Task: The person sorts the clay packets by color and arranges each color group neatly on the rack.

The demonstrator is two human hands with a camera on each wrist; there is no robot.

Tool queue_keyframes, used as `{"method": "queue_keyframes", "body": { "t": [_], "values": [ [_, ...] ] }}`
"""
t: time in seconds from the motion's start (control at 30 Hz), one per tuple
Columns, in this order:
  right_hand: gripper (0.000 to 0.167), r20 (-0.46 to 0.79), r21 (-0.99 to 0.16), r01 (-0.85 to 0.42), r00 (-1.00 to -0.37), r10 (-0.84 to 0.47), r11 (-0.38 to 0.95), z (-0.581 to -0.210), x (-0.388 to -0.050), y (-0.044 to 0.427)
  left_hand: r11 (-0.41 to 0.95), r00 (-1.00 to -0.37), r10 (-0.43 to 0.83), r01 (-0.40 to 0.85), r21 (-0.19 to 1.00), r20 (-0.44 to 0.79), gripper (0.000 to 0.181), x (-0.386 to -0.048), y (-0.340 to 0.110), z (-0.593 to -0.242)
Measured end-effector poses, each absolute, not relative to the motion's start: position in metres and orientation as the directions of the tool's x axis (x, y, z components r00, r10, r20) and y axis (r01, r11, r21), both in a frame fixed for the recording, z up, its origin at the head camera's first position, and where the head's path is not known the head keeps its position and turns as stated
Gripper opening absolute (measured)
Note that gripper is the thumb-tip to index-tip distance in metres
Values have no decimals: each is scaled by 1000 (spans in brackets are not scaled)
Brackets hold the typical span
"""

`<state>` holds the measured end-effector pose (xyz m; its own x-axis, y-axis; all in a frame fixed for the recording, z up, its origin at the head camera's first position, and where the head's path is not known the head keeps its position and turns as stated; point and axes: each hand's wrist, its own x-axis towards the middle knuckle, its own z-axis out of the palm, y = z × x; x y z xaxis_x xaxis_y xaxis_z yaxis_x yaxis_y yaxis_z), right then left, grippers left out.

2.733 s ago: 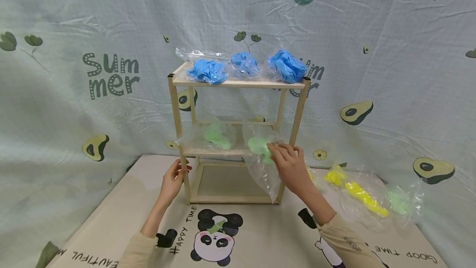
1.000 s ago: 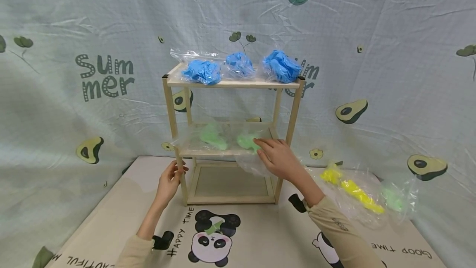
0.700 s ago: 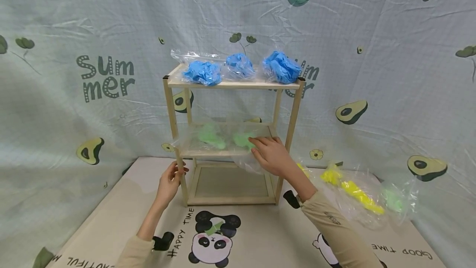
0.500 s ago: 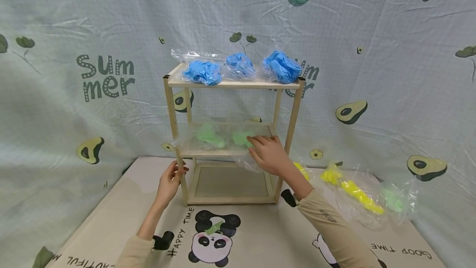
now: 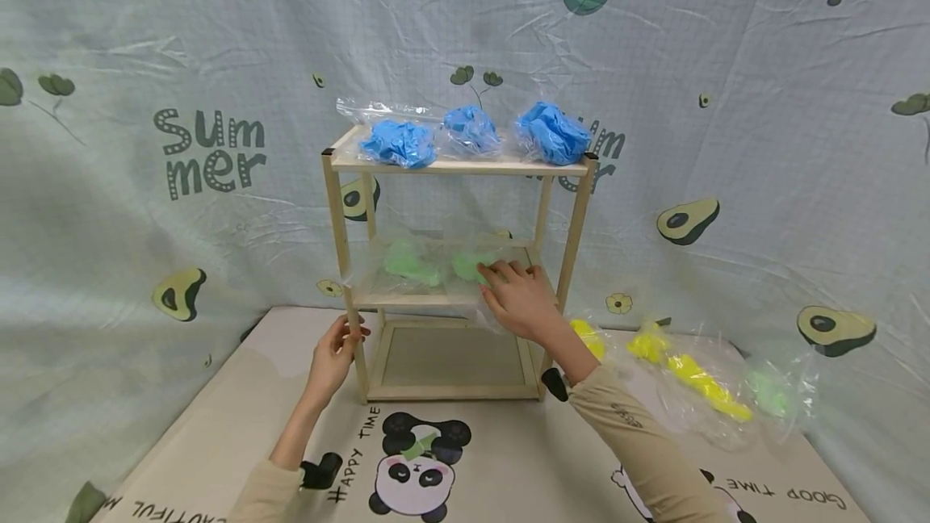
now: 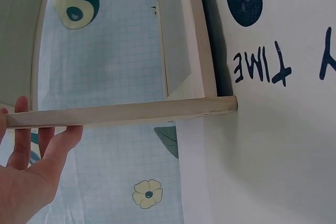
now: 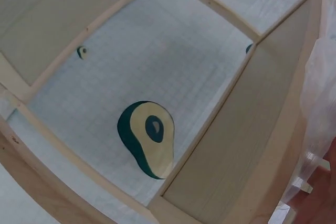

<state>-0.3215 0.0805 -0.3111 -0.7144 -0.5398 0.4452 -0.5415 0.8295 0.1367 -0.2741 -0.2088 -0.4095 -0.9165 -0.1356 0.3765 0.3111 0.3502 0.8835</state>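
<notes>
A wooden rack (image 5: 456, 391) with three shelves stands on the table. My left hand (image 5: 336, 352) holds its front left post (image 5: 356, 345); in the left wrist view, the fingers and thumb lie around that post (image 6: 131, 111). On the middle shelf are two clear plastic bags, a left bag (image 5: 410, 265) and a right bag (image 5: 467, 266), each with a pale green lump inside. My right hand (image 5: 521, 297) rests its fingertips on the right bag, whose loose edge hangs over the shelf front. In the right wrist view, clear plastic (image 7: 321, 82) partly covers the hand.
The top shelf carries three clear bags with crumpled blue contents: a left blue bundle (image 5: 400, 144), a middle blue bundle (image 5: 471, 127) and a right blue bundle (image 5: 554, 132). Right of the rack lie bags with yellow pieces (image 5: 705, 386) and another green bag (image 5: 772, 392).
My right hand has moved left and inward over the middle shelf, shifting the right green bag deeper and beside the left one. Its hanging plastic is shorter. My left hand stays on the post.
</notes>
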Motion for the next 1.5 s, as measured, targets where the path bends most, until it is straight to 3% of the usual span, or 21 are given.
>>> {"method": "queue_keyframes", "body": {
  "t": [0.3,0.9,1.1,1.37,1.5],
  "values": [
    [42,447,86,-548,-725,-523,832,-316,-322,79,357,-913,-132,320,878,386,22,-273,-209,-409],
    [45,557,-38,-621,-664,-499,783,-335,-308,92,355,-914,-135,317,880,383,22,-273,-208,-409],
    [43,598,-16,-661,-608,-522,750,-342,-298,109,355,-911,-139,319,879,387,22,-272,-209,-409],
    [39,719,96,-724,-424,-550,684,-357,-288,138,361,-908,-135,328,873,397,23,-272,-209,-408],
    [37,754,93,-734,-389,-530,672,-366,-284,158,358,-909,-130,329,874,395,23,-273,-208,-409]
  ]
}}
